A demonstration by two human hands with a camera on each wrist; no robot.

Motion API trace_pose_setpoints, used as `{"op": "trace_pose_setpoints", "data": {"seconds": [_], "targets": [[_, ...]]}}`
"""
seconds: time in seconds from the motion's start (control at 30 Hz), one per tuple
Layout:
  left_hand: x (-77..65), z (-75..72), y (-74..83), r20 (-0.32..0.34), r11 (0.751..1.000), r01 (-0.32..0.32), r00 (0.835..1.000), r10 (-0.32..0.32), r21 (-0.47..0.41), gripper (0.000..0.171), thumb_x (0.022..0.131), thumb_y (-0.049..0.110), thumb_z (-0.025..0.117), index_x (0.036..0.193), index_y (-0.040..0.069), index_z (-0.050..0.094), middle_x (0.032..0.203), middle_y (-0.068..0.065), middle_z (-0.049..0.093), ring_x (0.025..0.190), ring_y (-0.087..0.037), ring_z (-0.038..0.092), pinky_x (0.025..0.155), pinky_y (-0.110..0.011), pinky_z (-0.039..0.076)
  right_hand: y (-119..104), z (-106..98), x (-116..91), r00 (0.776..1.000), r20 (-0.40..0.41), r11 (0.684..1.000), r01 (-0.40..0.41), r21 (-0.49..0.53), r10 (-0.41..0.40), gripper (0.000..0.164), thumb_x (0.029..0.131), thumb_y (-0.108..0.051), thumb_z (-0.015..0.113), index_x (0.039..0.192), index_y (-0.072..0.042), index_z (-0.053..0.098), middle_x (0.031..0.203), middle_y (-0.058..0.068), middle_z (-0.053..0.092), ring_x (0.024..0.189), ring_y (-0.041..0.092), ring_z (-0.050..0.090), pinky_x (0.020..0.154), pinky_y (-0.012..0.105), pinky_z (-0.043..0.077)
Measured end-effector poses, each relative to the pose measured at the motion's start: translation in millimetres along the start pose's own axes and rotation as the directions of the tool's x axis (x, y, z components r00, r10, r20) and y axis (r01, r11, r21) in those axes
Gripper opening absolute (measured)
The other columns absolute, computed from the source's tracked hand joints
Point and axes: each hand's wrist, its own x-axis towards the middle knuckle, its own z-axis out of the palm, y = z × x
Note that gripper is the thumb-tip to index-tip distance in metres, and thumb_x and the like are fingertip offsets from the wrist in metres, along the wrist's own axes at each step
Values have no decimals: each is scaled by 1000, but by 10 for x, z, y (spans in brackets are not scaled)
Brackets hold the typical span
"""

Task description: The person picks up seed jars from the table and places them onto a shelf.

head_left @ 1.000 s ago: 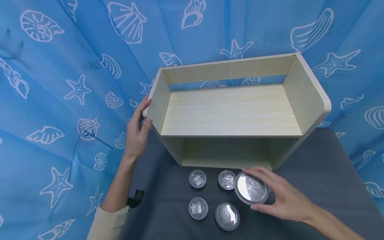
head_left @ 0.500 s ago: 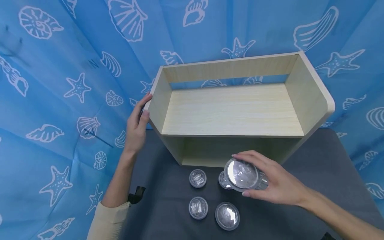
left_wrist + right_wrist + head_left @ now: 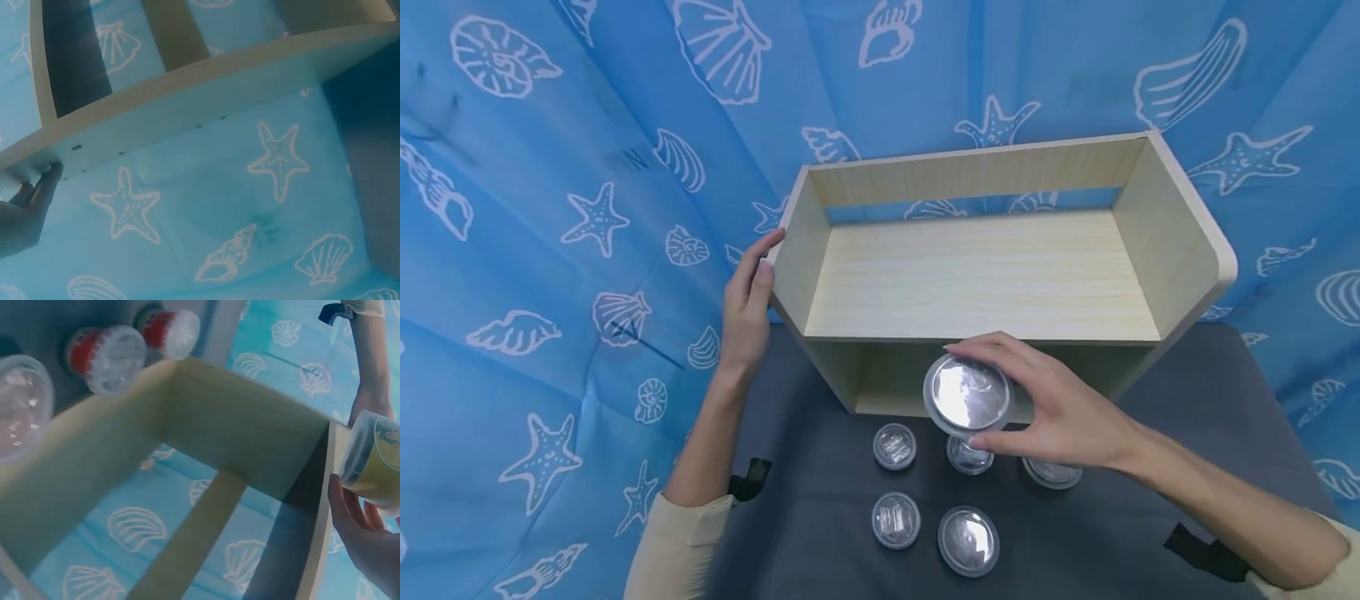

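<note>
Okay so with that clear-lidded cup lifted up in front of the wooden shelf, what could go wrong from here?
1. The right hand holds the round clear-lidded cup only by its rim, directly above the small clear-lidded cups on the grey tabletop; a slip could knock them over.
2. The cup hangs level with the front edge of the pale wooden shelf unit and could clip it.
3. The left hand only touches the unit's side, so a bump might shift it.

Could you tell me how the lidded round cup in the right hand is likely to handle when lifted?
The clear-lidded round plastic cup probably feels light: the right hand lifts it by fingertips alone. Its smooth, glossy lid may be slippery. Laid on its side, the round body would likely roll.
</note>
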Motion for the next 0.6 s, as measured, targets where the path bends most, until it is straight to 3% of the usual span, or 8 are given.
{"op": "trace_pose_setpoints", "data": {"seconds": [0.13,0.37,0.6], "targets": [[6,18,7,6,999,41,999,-41,-20,44,107,30,36,147,18,50,145,4,50,123,-21,53,94,-43,47,-22,-20,149,1000,-8,1000,6,4,-6,83,74,-20,89,145,-11,47,138,-2,52,120,13,54,89,29,53],[19,66,5,-15,997,73,997,-74,-34,46,105,34,34,146,20,50,141,2,51,118,-23,54,89,-39,50,-34,-61,371,999,-26,1000,-22,22,22,83,75,-23,89,147,-17,46,137,-3,53,120,12,53,94,30,50],[12,57,7,-39,993,113,993,-114,-21,46,104,35,33,144,23,51,140,3,50,117,-22,52,87,-43,48,-38,-73,571,996,-55,996,-61,65,64,78,77,-21,87,144,-17,49,134,-1,55,117,14,55,88,35,55]]}}
